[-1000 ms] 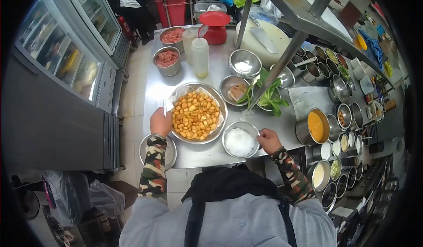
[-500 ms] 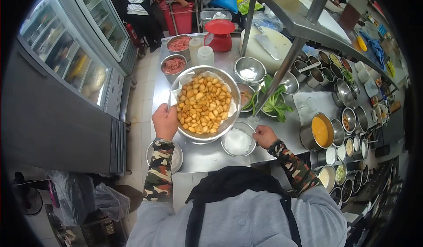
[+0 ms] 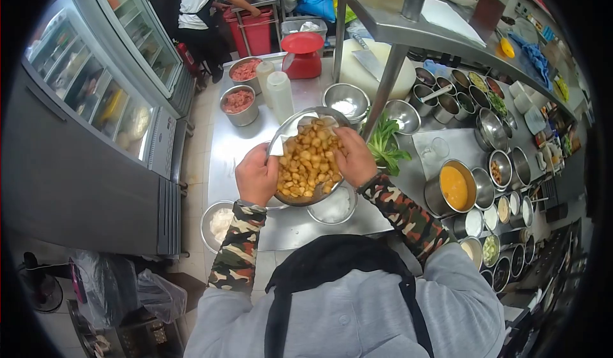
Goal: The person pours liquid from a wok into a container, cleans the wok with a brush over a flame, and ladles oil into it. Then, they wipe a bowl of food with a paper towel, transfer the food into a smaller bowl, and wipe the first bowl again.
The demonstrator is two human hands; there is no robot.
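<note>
A steel bowl [image 3: 297,201] lined with white paper holds a heap of golden-brown fried pieces [image 3: 310,160]. My left hand [image 3: 257,176] is closed on its left rim, the thumb over the edge. On the opposite side my right hand [image 3: 355,157] grips the rim, fingers reaching over the paper. The bowl looks tilted, above the steel table [image 3: 287,226]. Partly behind it, near my right forearm, stands a bowl of white powder or grains [image 3: 333,208]. A bowl with pale contents [image 3: 221,223] is by my left forearm.
Two pots of raw minced meat [image 3: 238,101], squeeze bottles [image 3: 280,93] and a red scale [image 3: 302,55] stand farther back. Leafy greens [image 3: 385,144] lie beside a shelf post [image 3: 388,90]. A cleaver [image 3: 368,61] rests on a round white board. An orange-liquid pot [image 3: 454,187] is at right.
My right hand has left the bowl of white contents and now holds the right rim of the fried-piece bowl. That bowl has shifted and tilted. The view has moved slightly.
</note>
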